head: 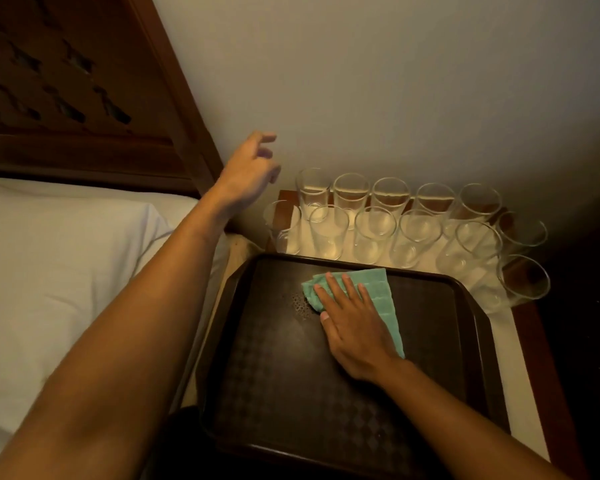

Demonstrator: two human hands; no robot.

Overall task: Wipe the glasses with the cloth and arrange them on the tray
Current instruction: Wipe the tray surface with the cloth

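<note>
To your left the white bed [49, 271] fills the frame's side, with its dark carved headboard [66, 81] above it against the pale wall. In front of you the dark brown tray [284, 375] covers most of the bedside table [548, 358]; its surface has a faint diamond pattern and a raised rim, and no glass stands on it. A white mat [520, 358] shows under it on the right and runs on beneath the glasses [374, 233]. These stand upright just beyond the tray's far rim, against the wall: clear, straight-sided tumblers, empty, in two close rows with two more at the right end. The cloth [381, 289] lies on the far middle of the tray; it is mint green, folded, with a square waffle weave, and one corner points left. Just to the left of it a small patch of the tray glistens. Your right hand [355, 327] lies flat on the cloth, fingers straight and slightly spread, pressing it to the tray. Your left hand [248, 171] hangs in the air above the left end of the glasses, fingers loosely curled, holding nothing and touching no glass.
</note>
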